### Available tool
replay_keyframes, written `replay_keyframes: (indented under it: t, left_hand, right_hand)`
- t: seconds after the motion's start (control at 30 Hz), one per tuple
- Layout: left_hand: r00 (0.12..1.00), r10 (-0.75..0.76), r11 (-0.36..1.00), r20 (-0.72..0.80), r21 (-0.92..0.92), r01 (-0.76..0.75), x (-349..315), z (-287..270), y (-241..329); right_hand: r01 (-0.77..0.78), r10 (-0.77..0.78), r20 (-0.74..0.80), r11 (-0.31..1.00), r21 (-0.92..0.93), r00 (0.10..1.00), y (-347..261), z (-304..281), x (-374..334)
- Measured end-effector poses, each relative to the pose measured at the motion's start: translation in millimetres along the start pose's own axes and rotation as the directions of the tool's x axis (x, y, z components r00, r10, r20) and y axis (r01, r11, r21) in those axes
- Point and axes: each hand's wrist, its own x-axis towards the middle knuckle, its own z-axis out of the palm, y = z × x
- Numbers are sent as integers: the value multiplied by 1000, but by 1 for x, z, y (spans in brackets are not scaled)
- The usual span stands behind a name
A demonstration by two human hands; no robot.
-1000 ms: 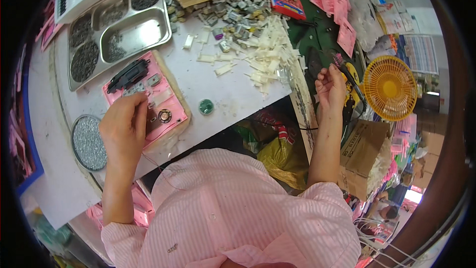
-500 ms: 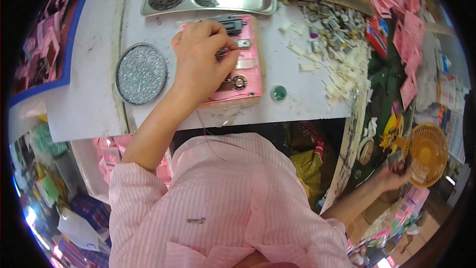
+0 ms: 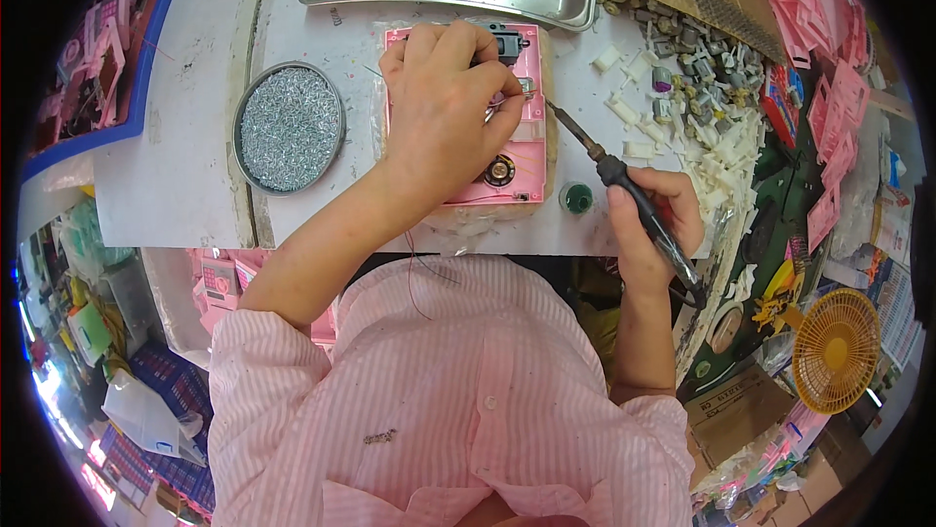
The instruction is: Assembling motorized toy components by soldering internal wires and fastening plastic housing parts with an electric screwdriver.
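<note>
My left hand [image 3: 439,108] lies over an open pink plastic casing [image 3: 531,156], its thumb and forefinger pinched near a small metal part at the casing's right side. What sits between those fingertips is too small to make out. A black round part [image 3: 500,171] and a dark grey block [image 3: 509,43] show in the casing; the hand covers the rest. In my right hand [image 3: 673,210] is a soldering iron [image 3: 624,181], fingers wrapped round its black handle. Its tip points up and left, close to the casing's right edge. Thin wires [image 3: 411,264] hang below the casing.
Left of the casing stands a round dish [image 3: 238,127] of small silvery pieces. A steel tray [image 3: 487,10] with dark small parts is at the back. Small motors [image 3: 697,54] and white plastic pieces [image 3: 717,147] pile up at right. A small green jar [image 3: 576,198] sits near the front edge.
My right hand has come from beside the yellow fan at the far right to the table, now with the soldering iron in it. My left hand stays pinched over the casing.
</note>
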Motion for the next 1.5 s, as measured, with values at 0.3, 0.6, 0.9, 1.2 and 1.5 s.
replay_keyframes:
  t: [0.3, 0.6, 0.9, 1.2, 1.5]
  left_hand:
    - [1000, 6, 1000, -29, 9, -6, 1, 1, -1]
    - [1000, -1, 1000, -6, 31, 2, 2, 1, 1]
    - [1000, 6, 999, 5, 33, -6, 1, 1, 1]
    - [1000, 11, 999, 16, 45, -12, 2, 0, 3]
    - [999, 25, 997, 44, 68, -27, 1, -4, 4]
  right_hand:
    - [-6, 8, 71, 1000, -25, 997, 3, 3, 4]
    - [4, -3, 55, 1000, -6, 998, 0, 11, 10]
    - [47, -46, 44, 999, -20, 998, 2, 6, 9]
    - [63, -63, 17, 998, -30, 998, -1, 4, 10]
    - [83, -83, -12, 996, -40, 996, 0, -6, 12]
